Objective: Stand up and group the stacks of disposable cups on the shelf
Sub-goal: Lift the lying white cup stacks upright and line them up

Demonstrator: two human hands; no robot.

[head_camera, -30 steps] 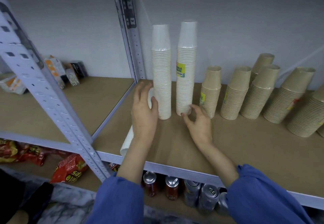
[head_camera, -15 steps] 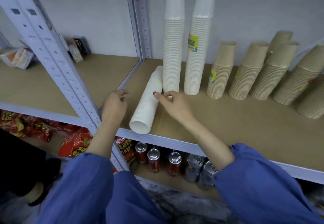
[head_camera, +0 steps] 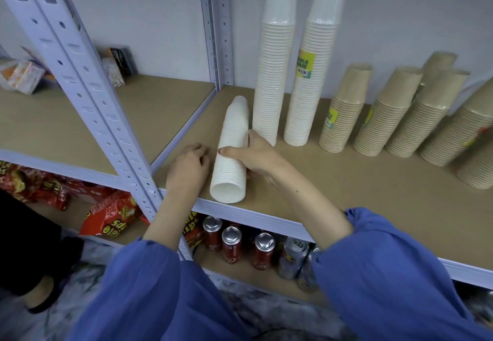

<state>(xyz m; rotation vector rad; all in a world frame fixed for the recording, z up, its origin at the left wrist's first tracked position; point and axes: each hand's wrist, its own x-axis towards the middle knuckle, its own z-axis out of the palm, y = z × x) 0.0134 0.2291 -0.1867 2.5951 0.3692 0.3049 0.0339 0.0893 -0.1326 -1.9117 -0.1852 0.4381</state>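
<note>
Head view: your right hand (head_camera: 257, 157) grasps lying stack (head_camera: 234, 127), thumb across it; left hand (head_camera: 189, 167) loosely curled on shelf (head_camera: 386, 180), holding nothing.

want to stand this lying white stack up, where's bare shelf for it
Free: the shelf board in front of the upright white stacks and brown stacks, to the front edge. Crowded: the back row, and the left corner where left hand and right hand flank the lying white stack.

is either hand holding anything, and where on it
The right hand grips the lying white cup stack around its middle; the left hand holds nothing.
</note>
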